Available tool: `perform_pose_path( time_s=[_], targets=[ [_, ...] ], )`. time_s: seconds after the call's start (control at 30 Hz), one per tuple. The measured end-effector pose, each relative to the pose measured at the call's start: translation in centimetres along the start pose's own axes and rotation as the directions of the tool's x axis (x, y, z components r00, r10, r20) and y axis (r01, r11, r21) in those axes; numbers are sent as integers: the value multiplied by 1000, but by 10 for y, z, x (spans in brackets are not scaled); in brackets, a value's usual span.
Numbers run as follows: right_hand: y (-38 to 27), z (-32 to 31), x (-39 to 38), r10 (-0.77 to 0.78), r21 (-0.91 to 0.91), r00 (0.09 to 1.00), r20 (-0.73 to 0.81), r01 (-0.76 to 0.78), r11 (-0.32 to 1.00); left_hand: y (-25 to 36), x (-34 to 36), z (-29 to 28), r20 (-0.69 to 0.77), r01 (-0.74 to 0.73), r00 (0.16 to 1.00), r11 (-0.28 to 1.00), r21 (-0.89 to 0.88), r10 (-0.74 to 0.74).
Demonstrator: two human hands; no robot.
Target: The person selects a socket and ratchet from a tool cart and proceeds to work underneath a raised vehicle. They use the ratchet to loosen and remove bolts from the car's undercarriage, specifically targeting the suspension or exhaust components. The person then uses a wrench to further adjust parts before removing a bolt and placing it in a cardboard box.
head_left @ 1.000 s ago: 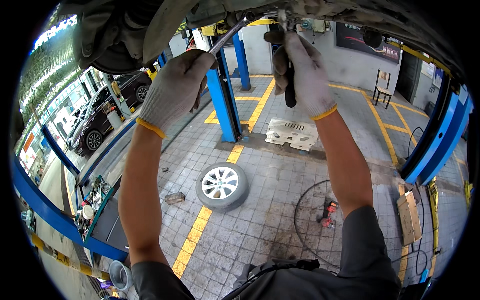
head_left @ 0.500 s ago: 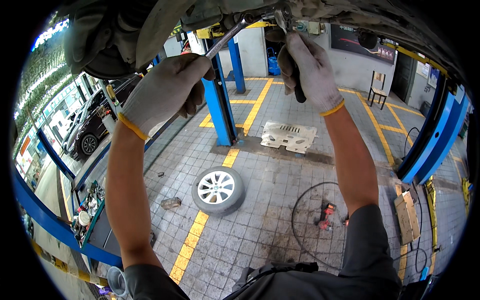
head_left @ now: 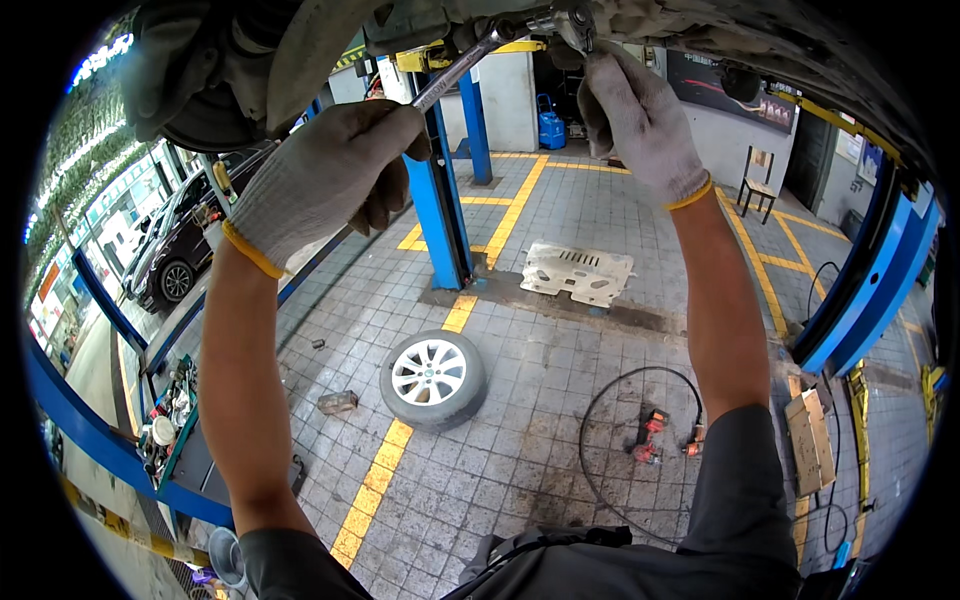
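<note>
Overhead, at the underside of a raised car [head_left: 660, 22], both my gloved hands are up at tools. My left hand [head_left: 335, 165] is closed round the lower end of a shiny wrench [head_left: 458, 80], which slants up and right to a ring end against the car parts. My right hand [head_left: 645, 125] is closed at a ratchet wrench [head_left: 577, 28], thumb just below its round head; the rest of its handle is hidden by the glove. What the tools sit on is too dark to make out.
On the tiled floor lie a wheel [head_left: 432, 380], a pale perforated panel [head_left: 577, 273], a red power tool [head_left: 650, 435] and a black hose [head_left: 583, 440]. Blue lift posts [head_left: 437, 220] stand ahead and right [head_left: 880, 270]. A tool tray [head_left: 172, 425] is at left.
My right hand has shifted slightly right, and the ratchet's black grip that showed below it is out of sight. The ratchet head has moved slightly right. My left hand keeps its hold.
</note>
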State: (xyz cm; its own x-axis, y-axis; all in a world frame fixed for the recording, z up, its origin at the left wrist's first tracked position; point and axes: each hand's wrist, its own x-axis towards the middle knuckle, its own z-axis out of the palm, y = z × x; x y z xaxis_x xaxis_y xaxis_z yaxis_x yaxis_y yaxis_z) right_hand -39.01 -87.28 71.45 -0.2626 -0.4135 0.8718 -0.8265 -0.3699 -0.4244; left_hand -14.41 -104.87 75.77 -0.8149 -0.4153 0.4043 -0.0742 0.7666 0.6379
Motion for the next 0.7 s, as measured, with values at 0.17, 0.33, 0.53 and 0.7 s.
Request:
perform_pose_path(
  time_s=[0.17,0.33,0.53,0.7],
  targets=[
    [30,-25,16,-167,-428,986,-21,142,893,3,1,-2,28,-9,1000,999,34,8],
    [39,-27,25,-428,-683,903,-40,288,672,3,4,-2,45,-11,999,999,46,9],
    [35,-21,19,-262,-563,965,-12,210,799,1,6,-3,65,-36,997,999,25,35],
    [46,-22,24,-492,-575,869,-47,379,725,0,8,-3,73,-54,996,998,14,53]
  ],
)
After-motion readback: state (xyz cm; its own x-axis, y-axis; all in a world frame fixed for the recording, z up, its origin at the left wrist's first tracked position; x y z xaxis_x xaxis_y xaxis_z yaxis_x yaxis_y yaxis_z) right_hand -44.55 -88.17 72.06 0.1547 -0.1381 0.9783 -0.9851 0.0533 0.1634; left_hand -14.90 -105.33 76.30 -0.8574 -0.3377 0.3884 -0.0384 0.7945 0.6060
